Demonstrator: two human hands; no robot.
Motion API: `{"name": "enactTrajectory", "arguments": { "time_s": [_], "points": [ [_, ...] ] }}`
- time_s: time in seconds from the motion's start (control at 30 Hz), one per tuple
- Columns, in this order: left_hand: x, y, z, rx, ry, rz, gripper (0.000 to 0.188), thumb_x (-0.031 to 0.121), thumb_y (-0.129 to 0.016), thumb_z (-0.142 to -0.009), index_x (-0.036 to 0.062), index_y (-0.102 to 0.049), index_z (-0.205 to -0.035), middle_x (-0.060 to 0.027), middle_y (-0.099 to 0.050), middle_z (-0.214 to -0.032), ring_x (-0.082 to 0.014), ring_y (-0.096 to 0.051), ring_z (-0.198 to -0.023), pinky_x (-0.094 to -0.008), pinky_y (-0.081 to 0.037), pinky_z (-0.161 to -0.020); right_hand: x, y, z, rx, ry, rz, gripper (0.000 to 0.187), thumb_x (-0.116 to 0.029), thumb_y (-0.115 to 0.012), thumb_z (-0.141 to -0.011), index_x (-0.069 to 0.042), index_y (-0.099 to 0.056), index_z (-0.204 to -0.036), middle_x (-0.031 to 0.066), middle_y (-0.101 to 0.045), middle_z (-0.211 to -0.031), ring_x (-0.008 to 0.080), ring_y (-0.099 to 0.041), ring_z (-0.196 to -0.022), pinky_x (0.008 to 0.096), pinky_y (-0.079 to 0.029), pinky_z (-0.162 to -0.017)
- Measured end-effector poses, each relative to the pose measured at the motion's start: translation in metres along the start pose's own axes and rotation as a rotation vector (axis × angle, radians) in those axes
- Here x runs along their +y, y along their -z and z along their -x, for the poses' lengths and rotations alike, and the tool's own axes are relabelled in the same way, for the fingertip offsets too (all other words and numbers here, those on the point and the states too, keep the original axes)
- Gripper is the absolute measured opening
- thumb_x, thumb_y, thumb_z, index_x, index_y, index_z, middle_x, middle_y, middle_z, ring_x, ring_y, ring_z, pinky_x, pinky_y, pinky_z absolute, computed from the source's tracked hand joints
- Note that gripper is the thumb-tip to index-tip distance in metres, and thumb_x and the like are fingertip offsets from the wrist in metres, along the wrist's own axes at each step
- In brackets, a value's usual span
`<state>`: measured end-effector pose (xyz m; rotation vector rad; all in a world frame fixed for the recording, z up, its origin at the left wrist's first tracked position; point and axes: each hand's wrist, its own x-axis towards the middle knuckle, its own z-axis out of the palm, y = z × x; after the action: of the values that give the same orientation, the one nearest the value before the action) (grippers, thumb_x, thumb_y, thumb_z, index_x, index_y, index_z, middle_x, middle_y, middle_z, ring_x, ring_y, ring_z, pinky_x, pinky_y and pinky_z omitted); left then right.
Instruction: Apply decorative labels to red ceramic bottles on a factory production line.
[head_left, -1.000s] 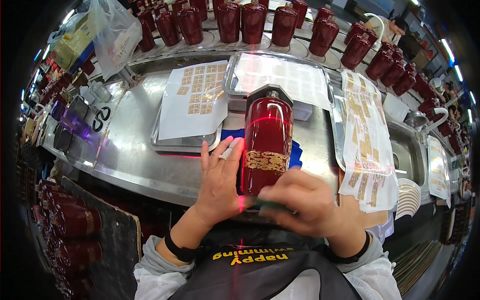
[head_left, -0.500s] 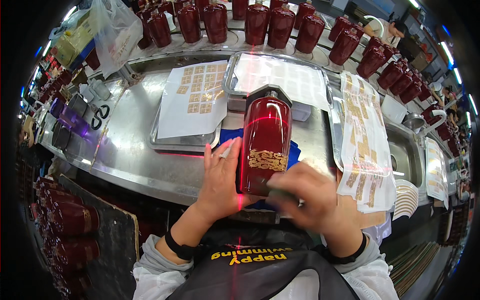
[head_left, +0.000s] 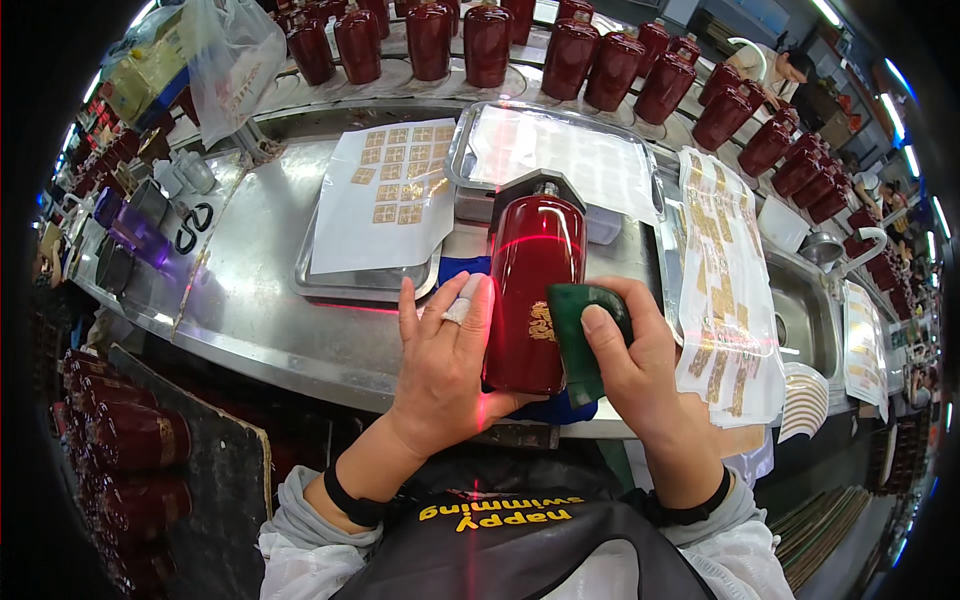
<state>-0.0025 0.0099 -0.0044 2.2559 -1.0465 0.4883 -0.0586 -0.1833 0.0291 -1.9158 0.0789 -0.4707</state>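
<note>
A glossy dark red bottle point(head_left: 535, 245) lies tilted back, its neck pointing away, against a black angular holder point(head_left: 562, 183). Gold patterned decoration point(head_left: 540, 322) shows on its lower face, partly covered by a dark green scraper point(head_left: 577, 345). My right hand point(head_left: 637, 350) grips this scraper, thumb on its face, pressing it along the bottle's right side. My left hand point(head_left: 447, 350) braces the bottle from the left, fingers spread and thumb across the near end; one finger wears a white wrap point(head_left: 458, 308). Blue cloth point(head_left: 570, 411) shows beneath. Red light lines cross the bottle.
On the left, a sheet of gold square decals point(head_left: 385, 220) rests on a metal tray point(head_left: 375, 285). Right are long decal sheets point(head_left: 722, 290) and a sink point(head_left: 802, 310). Red bottles point(head_left: 487, 45) line the conveyor behind; black scissors point(head_left: 193, 228) lie far left. Another person point(head_left: 765, 65) works beyond.
My right hand, blurred over the lower front before, is now at the bottle's right side with the scraper plainly visible. Much of the gold decoration is now covered. Bottles on the conveyor have shifted.
</note>
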Motion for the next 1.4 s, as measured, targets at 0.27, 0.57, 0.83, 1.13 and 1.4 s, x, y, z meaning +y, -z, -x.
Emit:
{"name": "enactTrajectory", "arguments": {
  "time_s": [0.27, 0.57, 0.83, 1.13, 1.4],
  "points": [
    [-0.001, 0.0, 0.004, -0.011, -0.013, -0.019, 0.11, 0.055, -0.081, -0.061, -0.0101, -0.037, -0.138, -0.0225, -0.053, -0.127, -0.0386, -0.043, -0.128, -0.0641, -0.014, -0.11, -0.029, -0.01, -0.016, -0.184, 0.095, 0.345, 0.026, -0.014, -0.06, -0.089, 0.0, -0.055, -0.111, 0.0228, -0.064, -0.078, 0.0403, -0.065, -0.072, 0.0444, -0.05, -0.065],
    [-0.019, -0.02, 0.005, -0.151, 0.046, 0.311, 0.106, 0.055, -0.078, -0.068, -0.004, -0.032, -0.142, -0.0246, -0.045, -0.138, -0.0403, -0.042, -0.129, -0.053, -0.02, -0.113, -0.023, 0.008, 0.002, -0.262, 0.745, 0.304, 0.029, -0.011, -0.068, -0.08, -0.006, -0.059, -0.107, 0.0105, -0.057, -0.087, 0.029, -0.057, -0.072, 0.0397, -0.048, -0.061],
    [-0.016, -0.025, 0.006, -0.1, 0.083, 0.347, 0.113, 0.065, -0.072, -0.07, -0.0016, -0.024, -0.147, -0.0225, -0.034, -0.148, -0.0362, -0.035, -0.136, -0.0487, -0.016, -0.115, 0.037, 0.11, 0.038, 0.027, 0.425, 0.467, 0.04, 0.01, -0.057, -0.081, -0.001, -0.054, -0.12, 0.0209, -0.057, -0.124, 0.0353, -0.059, -0.107, 0.0396, -0.049, -0.09],
    [-0.038, -0.036, 0.026, -0.196, 0.189, 0.658, 0.104, 0.063, -0.065, -0.08, -0.0053, -0.024, -0.147, -0.0195, -0.035, -0.146, -0.0296, -0.039, -0.132, -0.04, -0.03, -0.11, 0.144, 0.298, 0.079, 0.205, -0.186, 1.054, 0.025, 0.004, -0.054, -0.078, -0.006, -0.072, -0.092, 0.0142, -0.055, -0.132, 0.0315, -0.05, -0.123, 0.0375, -0.042, -0.103],
    [-0.026, -0.034, 0.021, -0.2, 0.283, 0.712, 0.097, 0.06, -0.064, -0.084, -0.0072, -0.027, -0.143, -0.019, -0.045, -0.134, -0.0281, -0.048, -0.123, -0.0385, -0.036, -0.104, 0.183, 0.434, 0.104, 0.193, -0.628, 1.277, 0.039, 0.001, -0.055, -0.08, -0.011, -0.069, -0.115, 0.0172, -0.055, -0.128, 0.036, -0.051, -0.119, 0.0403, -0.041, -0.103]
  ]
}}
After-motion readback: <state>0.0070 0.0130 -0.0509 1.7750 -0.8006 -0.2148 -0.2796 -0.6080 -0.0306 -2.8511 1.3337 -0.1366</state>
